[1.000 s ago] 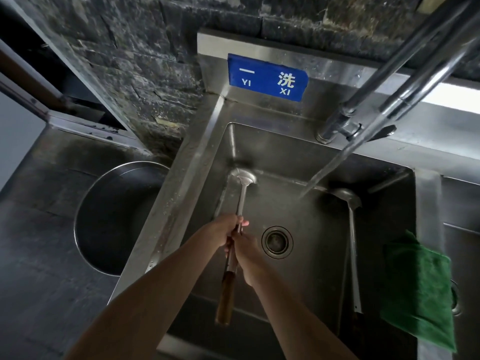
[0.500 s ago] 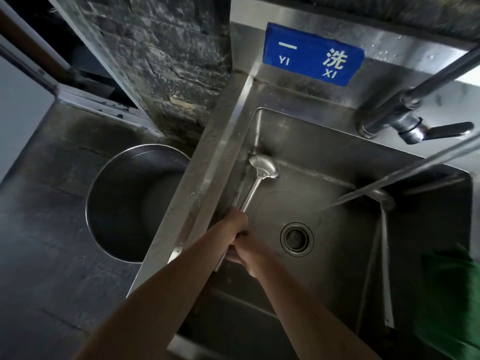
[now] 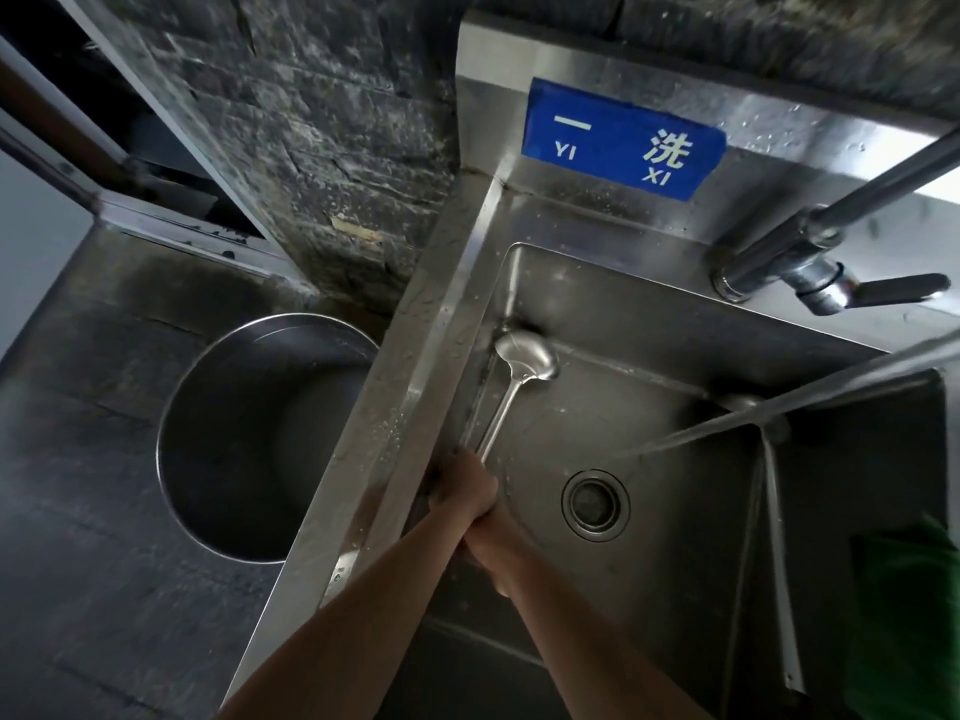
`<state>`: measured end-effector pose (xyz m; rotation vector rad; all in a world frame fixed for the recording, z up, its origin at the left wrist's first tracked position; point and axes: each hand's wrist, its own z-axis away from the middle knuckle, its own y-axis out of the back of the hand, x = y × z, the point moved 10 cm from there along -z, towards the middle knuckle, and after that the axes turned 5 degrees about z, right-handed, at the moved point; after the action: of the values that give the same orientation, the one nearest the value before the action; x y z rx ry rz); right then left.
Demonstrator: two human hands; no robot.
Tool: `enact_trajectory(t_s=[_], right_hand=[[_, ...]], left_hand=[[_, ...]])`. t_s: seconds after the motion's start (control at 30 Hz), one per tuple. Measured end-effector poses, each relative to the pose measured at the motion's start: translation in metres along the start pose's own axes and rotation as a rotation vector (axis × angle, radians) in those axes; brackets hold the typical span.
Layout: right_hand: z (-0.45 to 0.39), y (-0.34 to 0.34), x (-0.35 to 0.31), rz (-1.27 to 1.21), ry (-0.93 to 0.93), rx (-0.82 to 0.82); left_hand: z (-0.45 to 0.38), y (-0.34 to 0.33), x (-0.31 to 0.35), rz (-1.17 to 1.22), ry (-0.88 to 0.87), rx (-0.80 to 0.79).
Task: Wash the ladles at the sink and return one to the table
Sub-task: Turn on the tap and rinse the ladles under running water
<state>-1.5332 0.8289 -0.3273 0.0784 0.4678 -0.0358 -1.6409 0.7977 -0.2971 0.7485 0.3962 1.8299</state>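
A steel ladle (image 3: 511,387) lies slanted in the steel sink (image 3: 675,511), its bowl near the back left corner. My left hand (image 3: 465,485) is closed around its shaft close to the sink's left wall. My right hand (image 3: 493,548) sits just below and against the left one, also on the ladle; the wooden handle end is hidden by my hands. A second ladle (image 3: 774,511) leans on the right side of the sink, bowl up under the water stream (image 3: 727,423).
The tap (image 3: 810,272) with a black lever stands at the back right and is running. A drain (image 3: 595,504) lies mid-sink. A green cloth (image 3: 904,615) hangs on the right rim. A big steel pot (image 3: 249,433) stands on the dark floor to the left.
The ladle and both hands have shifted toward the sink's left wall, and the ladle now slants more. The view has swung left.
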Motion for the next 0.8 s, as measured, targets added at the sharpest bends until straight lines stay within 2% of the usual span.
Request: enact_trajectory(t_s=[0.07, 0.23, 0.43, 0.5, 0.63, 0.73, 0.8], right_hand=[[0.011, 0.004, -0.005, 0.03, 0.003, 0.001], [0.039, 0.031, -0.021, 0.017, 0.034, 0.054], [0.07, 0.104, -0.007, -0.028, -0.002, 0.119], [0.082, 0.138, -0.003, -0.015, -0.003, 0.158], [0.119, 0.21, -0.009, -0.146, 0.032, 0.273], [0.145, 0.272, -0.032, -0.242, 0.113, 0.439], [0.172, 0.321, -0.059, -0.252, 0.239, 0.591]], left_hand=[[0.006, 0.003, 0.005, -0.027, -0.04, -0.006], [0.018, 0.01, 0.007, -0.002, -0.015, 0.025], [0.044, 0.024, 0.05, -0.059, -0.109, 0.029], [0.06, 0.038, 0.088, -0.066, -0.191, 0.042], [0.087, 0.074, 0.181, -0.071, -0.441, 0.129], [0.111, 0.104, 0.25, -0.019, -0.63, 0.174], [0.138, 0.12, 0.299, 0.042, -0.76, 0.197]])
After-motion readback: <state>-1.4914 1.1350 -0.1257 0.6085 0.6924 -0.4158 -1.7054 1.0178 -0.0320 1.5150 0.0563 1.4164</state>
